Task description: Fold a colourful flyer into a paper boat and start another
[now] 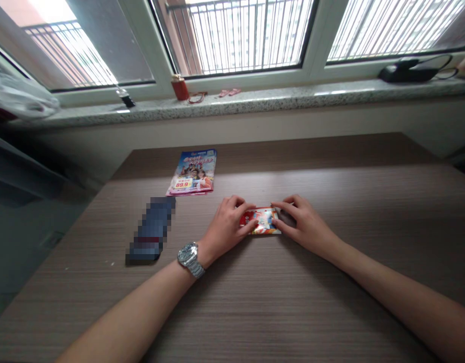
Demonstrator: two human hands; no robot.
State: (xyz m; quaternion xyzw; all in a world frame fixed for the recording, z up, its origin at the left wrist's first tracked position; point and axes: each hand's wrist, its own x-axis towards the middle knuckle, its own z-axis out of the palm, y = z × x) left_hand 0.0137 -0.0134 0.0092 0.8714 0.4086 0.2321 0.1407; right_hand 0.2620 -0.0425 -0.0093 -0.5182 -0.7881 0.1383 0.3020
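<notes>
- On the brown table [236, 312], in the head view, a small colourful card [266, 228] lies flat.
- Left hand [228, 221]: thumb and forefinger spread, tips on the card's left part (a silver watch [190, 258] circles that wrist).
- Right hand [302, 220]: thumb and forefinger spread, tips at the card's right end.

Card [266, 226] on table [255, 307], between left fingers [248, 227] and right fingers [287, 229]; leaflets [196, 169] behind, leftward.

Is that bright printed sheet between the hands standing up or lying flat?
Lying flat, it seems: the sheet shows its printed face upward on the table, left hand and right hand at its ends.
</notes>
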